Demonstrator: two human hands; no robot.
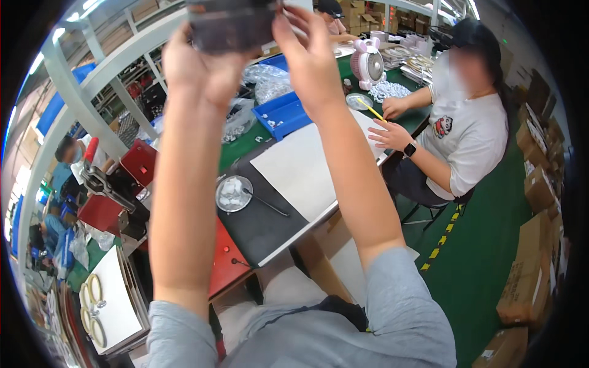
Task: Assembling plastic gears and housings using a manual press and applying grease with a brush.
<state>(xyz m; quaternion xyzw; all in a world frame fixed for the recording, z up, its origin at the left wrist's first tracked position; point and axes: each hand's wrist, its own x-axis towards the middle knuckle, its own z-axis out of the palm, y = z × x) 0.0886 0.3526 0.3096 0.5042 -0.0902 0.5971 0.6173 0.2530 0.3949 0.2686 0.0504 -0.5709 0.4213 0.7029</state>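
Note:
Both my arms reach up and forward toward a dark, boxy object [232, 26] at the top edge of the view. Blur and the edge of the picture hide its exact kind. My left hand [202, 70] is closed on its left side and underside, with most fingers hidden. At its right side, my right hand [310, 58] grips with bent fingers. Below, between my forearms, a round clear dish [234, 194] of white pieces sits on a black mat [270, 222], with a thin dark tool [268, 203] leaning on its rim.
A co-worker [469, 116] sits at the right holding a yellow stick [370, 109]. A white sheet [307, 162], blue tray [288, 116] and pink fan [369, 64] are on the bench. A red-handled hand press [104, 178] stands left; cartons [521, 276] line the right.

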